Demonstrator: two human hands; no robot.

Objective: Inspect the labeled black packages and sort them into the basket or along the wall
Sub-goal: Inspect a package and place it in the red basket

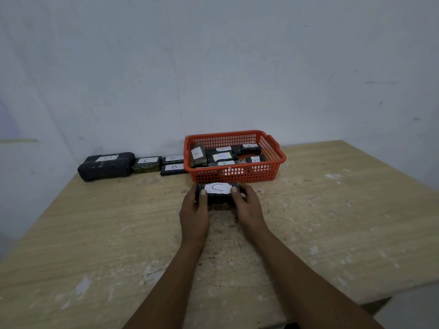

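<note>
C package (217, 193) | both hands' grip grasping it | basket (273, 170) holds several labeled packages

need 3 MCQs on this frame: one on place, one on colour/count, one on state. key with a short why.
1. Where is the package with the C label that is in the hands?
A. inside the basket
B. just in front of the basket, over the table
C. against the wall at far left

2. What colour is the basket?
A. blue
B. green
C. red-orange

3. How is the held package gripped?
A. left hand alone
B. both hands, one at each end
C. no hand touches it

Key:
1 B: it sits in front of the basket's near wall, over the wooden table.
2 C: the mesh walls are red-orange.
3 B: the left hand and the right hand curl round its two ends, thumbs on the label edges.
</note>
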